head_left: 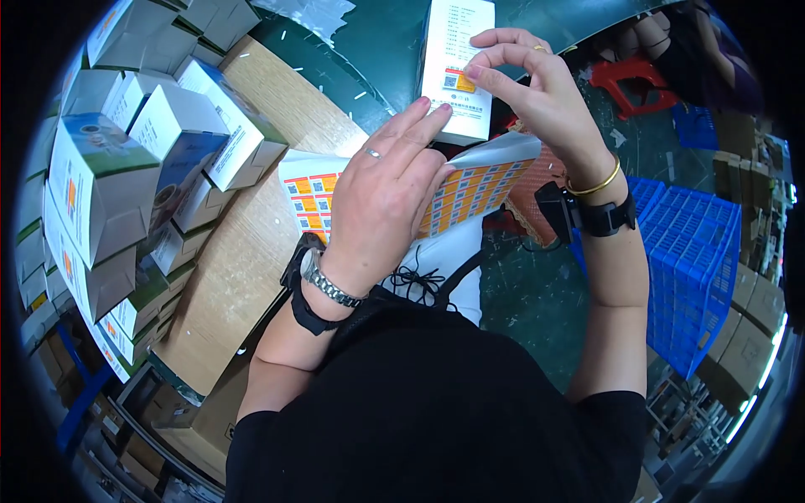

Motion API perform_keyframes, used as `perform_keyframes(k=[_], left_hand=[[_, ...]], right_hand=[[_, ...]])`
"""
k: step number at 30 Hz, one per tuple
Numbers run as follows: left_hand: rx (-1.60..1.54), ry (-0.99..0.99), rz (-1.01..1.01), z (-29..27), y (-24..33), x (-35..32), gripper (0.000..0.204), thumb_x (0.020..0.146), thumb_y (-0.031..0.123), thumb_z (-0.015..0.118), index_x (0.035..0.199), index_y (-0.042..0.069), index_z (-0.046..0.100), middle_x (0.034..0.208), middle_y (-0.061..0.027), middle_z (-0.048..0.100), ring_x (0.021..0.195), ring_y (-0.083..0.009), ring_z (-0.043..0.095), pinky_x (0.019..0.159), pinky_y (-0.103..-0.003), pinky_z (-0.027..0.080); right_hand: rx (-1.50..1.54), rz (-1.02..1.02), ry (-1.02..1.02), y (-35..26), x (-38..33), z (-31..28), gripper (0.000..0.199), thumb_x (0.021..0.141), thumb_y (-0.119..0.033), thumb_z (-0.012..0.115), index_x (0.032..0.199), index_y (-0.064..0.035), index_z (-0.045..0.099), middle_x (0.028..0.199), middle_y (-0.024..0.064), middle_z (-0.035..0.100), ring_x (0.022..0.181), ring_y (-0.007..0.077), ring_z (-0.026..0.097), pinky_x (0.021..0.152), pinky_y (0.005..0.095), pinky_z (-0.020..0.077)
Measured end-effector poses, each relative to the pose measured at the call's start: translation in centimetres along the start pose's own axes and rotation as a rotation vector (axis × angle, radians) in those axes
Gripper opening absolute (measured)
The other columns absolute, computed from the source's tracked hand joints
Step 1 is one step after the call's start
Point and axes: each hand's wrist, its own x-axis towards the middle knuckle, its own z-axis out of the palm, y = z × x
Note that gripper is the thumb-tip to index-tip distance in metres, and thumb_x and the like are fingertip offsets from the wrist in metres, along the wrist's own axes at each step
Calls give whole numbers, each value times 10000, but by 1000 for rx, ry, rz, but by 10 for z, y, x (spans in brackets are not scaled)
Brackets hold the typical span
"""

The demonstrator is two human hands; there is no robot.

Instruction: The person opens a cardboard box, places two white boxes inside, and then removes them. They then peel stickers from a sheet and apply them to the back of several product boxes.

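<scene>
A white carton [461,50] with printed text stands in front of me at the table's edge. An orange-and-white square sticker [458,80] lies on its upper face. My right hand [537,88] pinches at this sticker's right edge with thumb and forefinger, the other fingers bent above. A sheet of orange stickers [482,191] is folded under my left hand [387,186], which grips it across the middle. The left fingertips reach past the sheet and rest on the carton's near end. The left thumb is partly hidden.
Printed cartons [180,126] are stacked on a wooden board [231,251] at the left. A blue plastic crate [683,260] stands at the right, near a red stool [629,84]. Another person [671,42] sits at the far right. Clear plastic film [310,15] lies at the back.
</scene>
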Motion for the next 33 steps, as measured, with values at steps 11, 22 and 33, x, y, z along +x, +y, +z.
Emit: perform_keyframes(k=[11, 22, 33], left_hand=[[-11, -21, -37, 0, 2, 0, 178, 939, 155, 766, 882, 20, 665, 1483, -105, 636, 1392, -320, 592, 1127, -475, 520], [-10, -36, -39, -2, 2, 0, 175, 935, 150, 773, 883, 19, 669, 1493, -107, 628, 1404, -316, 583, 1145, -482, 507], [-23, -38, -41, -3, 4, 1, 164, 938, 135, 767, 886, 17, 666, 1490, -117, 629, 1403, -325, 584, 1152, -490, 501]], right_hand=[[-28, 42, 6, 0, 1, 3, 183, 929, -281, 832, 988, -109, 852, 1371, 43, 681, 1360, 244, 498, 1194, 436, 332], [-32, 36, 72, -6, -1, 12, 183, 897, -268, 845, 981, -106, 853, 1353, 49, 691, 1368, 262, 488, 1196, 468, 319], [-33, 32, 105, -5, -3, 14, 172, 896, -253, 841, 978, -102, 851, 1343, 51, 696, 1358, 265, 490, 1189, 471, 323]])
